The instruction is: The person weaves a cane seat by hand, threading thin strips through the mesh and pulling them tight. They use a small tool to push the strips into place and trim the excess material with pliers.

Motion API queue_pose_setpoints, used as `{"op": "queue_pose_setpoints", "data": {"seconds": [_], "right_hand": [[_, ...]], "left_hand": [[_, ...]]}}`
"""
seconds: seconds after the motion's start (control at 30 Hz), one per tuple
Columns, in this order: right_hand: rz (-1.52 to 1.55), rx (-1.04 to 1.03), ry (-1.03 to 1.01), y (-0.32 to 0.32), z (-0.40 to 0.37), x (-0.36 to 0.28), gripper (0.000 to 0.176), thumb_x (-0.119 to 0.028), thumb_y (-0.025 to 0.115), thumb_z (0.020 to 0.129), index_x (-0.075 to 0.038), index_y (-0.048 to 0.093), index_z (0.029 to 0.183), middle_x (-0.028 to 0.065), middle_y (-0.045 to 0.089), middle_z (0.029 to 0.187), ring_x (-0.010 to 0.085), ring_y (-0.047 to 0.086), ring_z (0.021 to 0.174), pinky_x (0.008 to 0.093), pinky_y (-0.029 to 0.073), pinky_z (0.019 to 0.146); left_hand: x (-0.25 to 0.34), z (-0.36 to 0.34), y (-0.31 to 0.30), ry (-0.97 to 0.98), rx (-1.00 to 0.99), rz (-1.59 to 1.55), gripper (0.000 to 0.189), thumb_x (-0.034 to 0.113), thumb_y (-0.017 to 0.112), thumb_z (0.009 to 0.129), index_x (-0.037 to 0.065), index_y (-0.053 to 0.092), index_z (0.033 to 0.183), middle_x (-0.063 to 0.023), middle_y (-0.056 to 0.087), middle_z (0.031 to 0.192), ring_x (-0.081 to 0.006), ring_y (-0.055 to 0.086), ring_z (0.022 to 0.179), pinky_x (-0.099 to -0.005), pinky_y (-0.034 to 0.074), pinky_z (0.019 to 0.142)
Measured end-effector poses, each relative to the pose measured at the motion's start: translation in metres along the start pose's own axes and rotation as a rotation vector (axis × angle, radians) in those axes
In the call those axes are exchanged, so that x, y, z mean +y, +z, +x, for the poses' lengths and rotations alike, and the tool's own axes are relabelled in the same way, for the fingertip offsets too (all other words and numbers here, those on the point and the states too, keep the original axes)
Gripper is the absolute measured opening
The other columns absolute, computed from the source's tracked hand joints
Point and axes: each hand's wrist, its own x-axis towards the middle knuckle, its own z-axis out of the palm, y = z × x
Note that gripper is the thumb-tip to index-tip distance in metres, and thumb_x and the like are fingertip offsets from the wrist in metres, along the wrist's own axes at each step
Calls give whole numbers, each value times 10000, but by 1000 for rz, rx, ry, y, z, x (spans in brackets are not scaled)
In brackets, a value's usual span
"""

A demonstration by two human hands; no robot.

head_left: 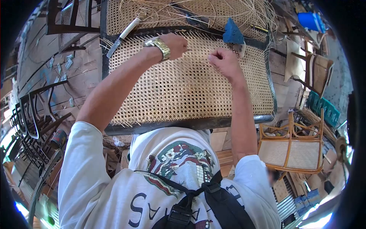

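A woven cane panel (pixel 183 84) in a dark frame lies across the lap. Over its upper part is my left hand (pixel 175 45), with a metal watch on the wrist; its fingers are curled together, and what they hold is too small to name. To the right, my right hand (pixel 225 63) is above the weave with thumb and forefinger close together, and anything between them is too fine to make out. A blue cloth-like piece (pixel 233 32) lies just beyond my right hand. A knife-like tool with a pale handle (pixel 129 28) rests at the panel's upper left.
Loose cane strands (pixel 248 9) spread over a second woven section at the top. A dark tool (pixel 190 16) lies among them. Wooden chair frames (pixel 38 110) stand at left. A rattan chair (pixel 291 150) is at lower right, a blue container (pixel 310 21) at upper right.
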Motion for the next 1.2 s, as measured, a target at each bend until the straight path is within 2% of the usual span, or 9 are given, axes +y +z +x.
{"op": "queue_pose_setpoints", "data": {"seconds": [0.07,0.1,0.17,0.27,0.3,0.43,0.53,0.7,1.2], "right_hand": [[-355,95,-59,5,-6,-7,218,-245,702,847,-29,710,878,99,719,806,199,667,720,346,520,698],[-354,95,-57,8,-6,-10,218,-245,702,847,-29,710,878,99,719,806,199,667,720,346,520,698],[-422,98,6,11,-7,-14,258,-298,698,818,-44,712,858,128,716,818,264,685,762,374,529,747],[-414,134,24,16,-10,-19,236,-279,686,801,-47,711,836,133,716,817,268,684,766,377,530,746],[-413,134,24,16,-10,-20,236,-279,686,801,-47,711,836,133,716,817,268,684,766,377,530,746],[-401,213,39,16,-14,-25,185,-224,659,771,-54,712,819,128,716,807,264,684,758,369,529,735],[-396,228,37,16,-21,-35,177,-212,654,761,-55,714,815,131,714,793,262,683,738,362,530,719],[-406,221,1,15,-18,-31,182,-213,656,759,-50,717,813,135,714,783,251,679,707,352,530,696],[-131,78,22,2,2,12,198,-224,736,787,-28,706,796,50,676,696,110,597,643,296,495,637]], "left_hand": [[14,5,6,-20,-127,89,404,377,464,1026,44,685,1079,-149,720,910,-254,703,809,-443,552,730],[20,7,5,-20,-129,89,404,377,464,1026,44,685,1079,-149,720,910,-254,703,809,-443,552,730],[31,12,1,-47,-226,312,268,202,569,917,23,725,1039,-169,735,958,-286,729,857,-428,579,710],[30,15,7,1,-118,329,379,338,532,995,5,708,947,-126,717,821,-255,703,717,-412,548,617],[41,9,-2,-5,-141,374,309,261,563,960,-3,722,942,-158,722,821,-265,722,752,-419,564,605],[66,3,-16,-30,-120,544,223,147,587,885,27,750,979,-179,745,949,-284,744,870,-454,604,685],[74,4,-20,98,-111,614,223,147,601,879,40,757,998,-173,748,964,-297,743,890,-460,604,693],[81,7,-19,94,-96,544,255,154,625,873,49,746,1072,-169,738,1069,-314,728,984,-475,593,764],[81,9,-19,69,-131,521,240,146,636,836,51,754,1022,-153,753,972,-305,743,909,-471,604,709]]}}
